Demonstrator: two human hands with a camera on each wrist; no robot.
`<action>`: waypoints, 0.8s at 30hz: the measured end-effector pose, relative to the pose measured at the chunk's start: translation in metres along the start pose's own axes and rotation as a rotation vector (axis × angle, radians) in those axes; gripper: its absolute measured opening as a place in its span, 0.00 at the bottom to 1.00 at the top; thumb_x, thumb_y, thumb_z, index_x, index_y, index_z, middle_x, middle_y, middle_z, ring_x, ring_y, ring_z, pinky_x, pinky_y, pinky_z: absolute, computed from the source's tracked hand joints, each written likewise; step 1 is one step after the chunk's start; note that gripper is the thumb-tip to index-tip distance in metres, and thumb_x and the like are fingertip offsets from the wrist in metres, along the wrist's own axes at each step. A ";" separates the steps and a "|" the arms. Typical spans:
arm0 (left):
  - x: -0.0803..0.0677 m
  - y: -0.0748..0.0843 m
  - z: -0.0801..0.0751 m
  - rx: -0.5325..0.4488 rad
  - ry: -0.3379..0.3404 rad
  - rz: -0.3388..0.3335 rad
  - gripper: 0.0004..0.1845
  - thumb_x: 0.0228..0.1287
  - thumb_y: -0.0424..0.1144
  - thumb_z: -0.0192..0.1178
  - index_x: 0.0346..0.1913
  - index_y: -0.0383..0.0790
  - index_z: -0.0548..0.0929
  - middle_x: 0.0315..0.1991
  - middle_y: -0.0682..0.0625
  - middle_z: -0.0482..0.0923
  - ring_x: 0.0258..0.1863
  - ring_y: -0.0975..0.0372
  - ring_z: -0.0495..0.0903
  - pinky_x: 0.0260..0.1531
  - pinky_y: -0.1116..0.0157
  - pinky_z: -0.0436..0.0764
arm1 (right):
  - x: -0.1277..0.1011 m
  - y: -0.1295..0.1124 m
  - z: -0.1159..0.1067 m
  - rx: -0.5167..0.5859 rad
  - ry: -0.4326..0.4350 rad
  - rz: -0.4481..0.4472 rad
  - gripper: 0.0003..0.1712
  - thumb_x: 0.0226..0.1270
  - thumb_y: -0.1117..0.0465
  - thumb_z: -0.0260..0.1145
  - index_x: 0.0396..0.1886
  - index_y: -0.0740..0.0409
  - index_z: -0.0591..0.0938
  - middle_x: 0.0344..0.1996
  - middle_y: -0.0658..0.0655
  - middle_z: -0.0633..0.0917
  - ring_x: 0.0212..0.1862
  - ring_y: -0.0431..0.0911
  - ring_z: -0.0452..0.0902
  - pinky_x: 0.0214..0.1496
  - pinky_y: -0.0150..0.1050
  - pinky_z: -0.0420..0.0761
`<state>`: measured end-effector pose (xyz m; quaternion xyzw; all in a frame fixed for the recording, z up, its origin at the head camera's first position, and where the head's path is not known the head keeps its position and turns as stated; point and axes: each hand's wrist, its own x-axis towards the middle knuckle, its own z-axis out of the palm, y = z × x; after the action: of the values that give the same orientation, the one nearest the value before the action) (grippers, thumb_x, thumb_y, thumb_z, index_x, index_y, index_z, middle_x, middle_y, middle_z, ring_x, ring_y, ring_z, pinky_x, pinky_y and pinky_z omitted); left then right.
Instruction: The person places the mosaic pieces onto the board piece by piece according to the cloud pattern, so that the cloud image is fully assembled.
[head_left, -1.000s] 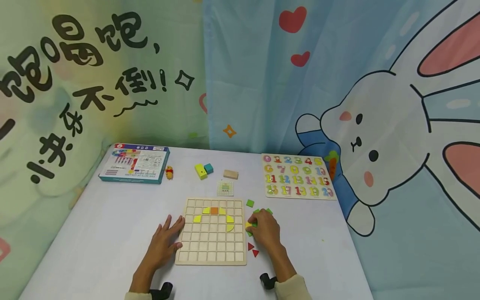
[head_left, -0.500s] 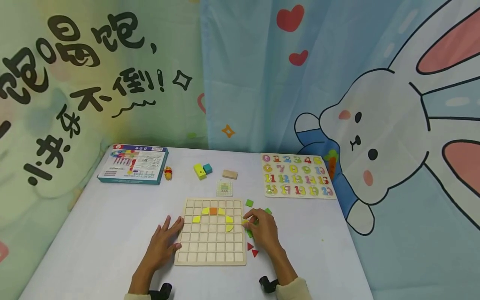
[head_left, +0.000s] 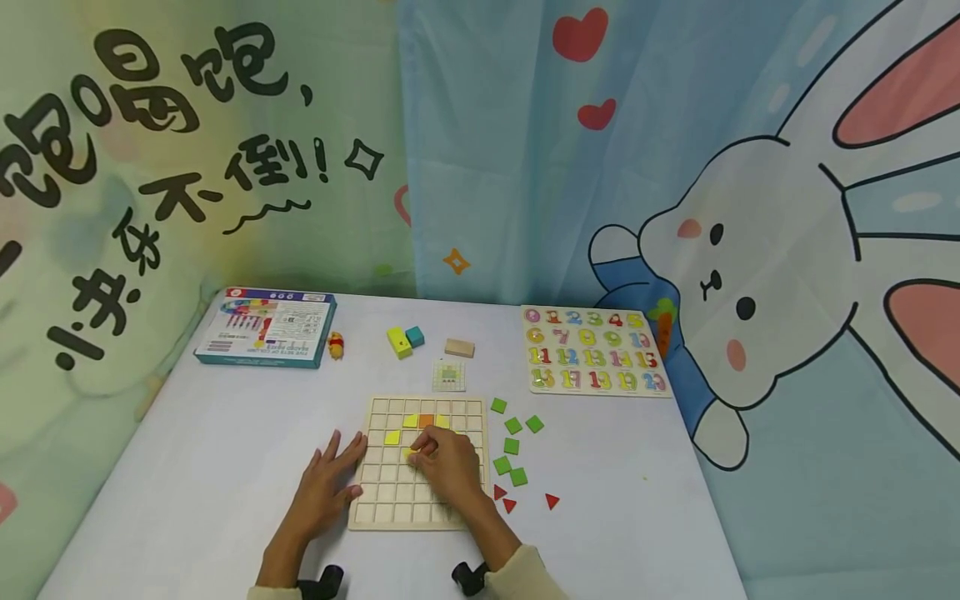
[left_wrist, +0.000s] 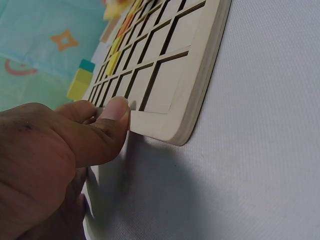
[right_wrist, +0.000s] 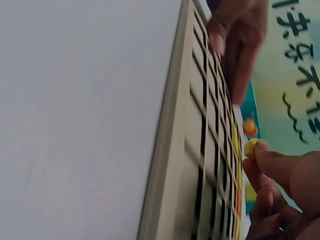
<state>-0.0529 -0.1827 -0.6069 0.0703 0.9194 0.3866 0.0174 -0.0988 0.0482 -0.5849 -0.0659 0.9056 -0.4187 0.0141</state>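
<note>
Pinching a small yellow piece (head_left: 408, 454) at its fingertips, the right hand (head_left: 448, 467) hovers over the middle of the wooden grid board (head_left: 375, 508).

That hand covers several cells, so any pieces beneath it are hidden; only a yellow tile (head_left: 392, 437) and an orange tile (head_left: 427, 421) in the upper rows show clearly. In the right wrist view the piece is a blurred yellow dab (its shape cannot be made out). The left hand (head_left: 330, 479) lies flat with fingers spread against the board's left edge, thumb pressed on the rim in the left wrist view, gripping nothing. Green squares (head_left: 513, 425) and red triangles (head_left: 510, 505) lie loose on the table (head_left: 225, 450) just right of the board. Farther back sit a number puzzle (head_left: 594, 351), a printed box (head_left: 266, 326) and a few blocks (head_left: 405, 340), their details too small to read.
</note>
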 end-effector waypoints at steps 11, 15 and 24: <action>0.001 0.000 -0.001 0.013 -0.014 -0.011 0.44 0.55 0.27 0.75 0.78 0.40 0.72 0.79 0.41 0.67 0.83 0.33 0.54 0.79 0.27 0.48 | 0.011 -0.021 0.035 -0.101 0.010 0.002 0.10 0.60 0.60 0.82 0.27 0.47 0.86 0.22 0.41 0.84 0.26 0.32 0.75 0.26 0.30 0.71; 0.001 0.001 -0.003 0.008 -0.026 -0.015 0.44 0.56 0.28 0.75 0.78 0.40 0.72 0.80 0.42 0.66 0.83 0.33 0.53 0.79 0.27 0.48 | 0.016 -0.022 0.036 -0.138 0.008 0.019 0.10 0.60 0.60 0.82 0.27 0.46 0.86 0.22 0.40 0.82 0.27 0.33 0.75 0.27 0.31 0.71; 0.001 0.001 -0.004 0.021 -0.052 -0.026 0.44 0.58 0.28 0.74 0.79 0.40 0.71 0.80 0.42 0.66 0.84 0.34 0.52 0.80 0.28 0.47 | 0.012 -0.017 0.029 -0.139 -0.016 -0.029 0.07 0.58 0.59 0.83 0.33 0.46 0.91 0.24 0.39 0.85 0.30 0.32 0.77 0.32 0.30 0.74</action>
<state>-0.0538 -0.1853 -0.6035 0.0686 0.9236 0.3745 0.0457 -0.1066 0.0139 -0.5905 -0.0831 0.9314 -0.3542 0.0107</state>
